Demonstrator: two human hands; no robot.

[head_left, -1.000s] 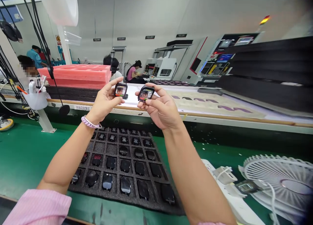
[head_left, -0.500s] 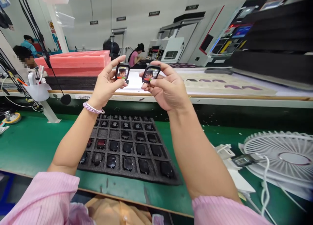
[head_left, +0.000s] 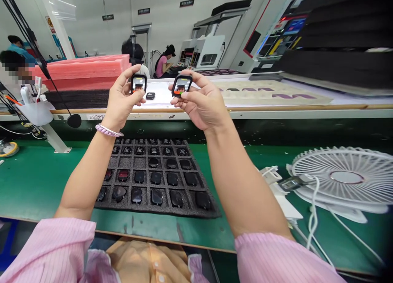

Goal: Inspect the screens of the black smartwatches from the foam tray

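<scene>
My left hand pinches a small dark square watch-like device by its edges, its lit screen facing me. A similar device is held between the thumb and fingers of my right hand. Both are raised side by side, apart, above the shelf edge. Behind and between them a small black square piece lies on white paper. Below my forearms a black foam tray holds many dark square pieces in its compartments; some compartments look bare.
On the green table, a white fan and cables stand at the right. The shelf carries pink foam at left and purple pieces on a pale sheet. A white holder is at far left. People sit behind.
The view has shifted, so most things appear slightly lower or further left. The two devices are a little further apart, and the black piece on the paper now shows clear of my left hand.
</scene>
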